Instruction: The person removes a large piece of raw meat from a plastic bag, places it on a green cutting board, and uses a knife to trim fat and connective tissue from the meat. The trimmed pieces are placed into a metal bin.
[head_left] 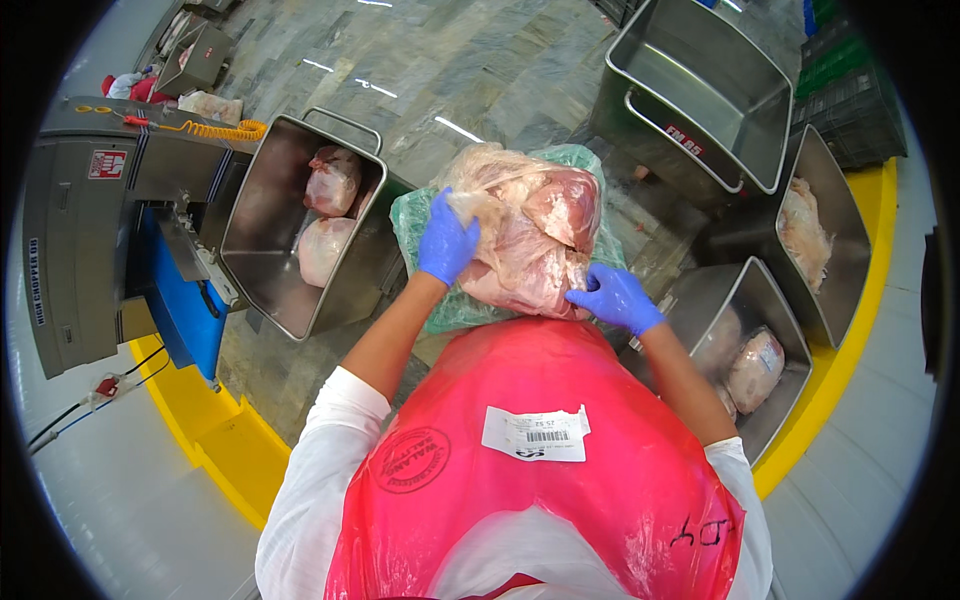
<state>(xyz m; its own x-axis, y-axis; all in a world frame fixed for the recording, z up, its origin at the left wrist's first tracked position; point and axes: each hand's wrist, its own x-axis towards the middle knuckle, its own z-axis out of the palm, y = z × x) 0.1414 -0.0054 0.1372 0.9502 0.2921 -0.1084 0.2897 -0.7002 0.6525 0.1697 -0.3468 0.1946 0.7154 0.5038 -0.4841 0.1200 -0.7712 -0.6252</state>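
Observation:
A large block of pale pink raw meat (pixel 535 250) lies in front of my red plastic apron, loosely wrapped in clear plastic film (pixel 480 170). Green plastic sheeting (pixel 572 156) spreads out under and around it. My left hand (pixel 447 238), in a blue glove, is closed on a bunch of the film at the block's left side. At the near right corner, my right hand (pixel 617 299), gloved the same way, pinches the edge of the block; whether film lies between its fingers cannot be made out. What bears the block from below is hidden.
To the left, a steel tub (pixel 300 225) holds two pieces of meat, next to a grey machine (pixel 85 240) with a blue flap (pixel 180 295). An empty steel tub (pixel 700 90) stands far right. Two more tubs with wrapped meat (pixel 757 370) stand nearer, along a yellow kerb (pixel 868 290).

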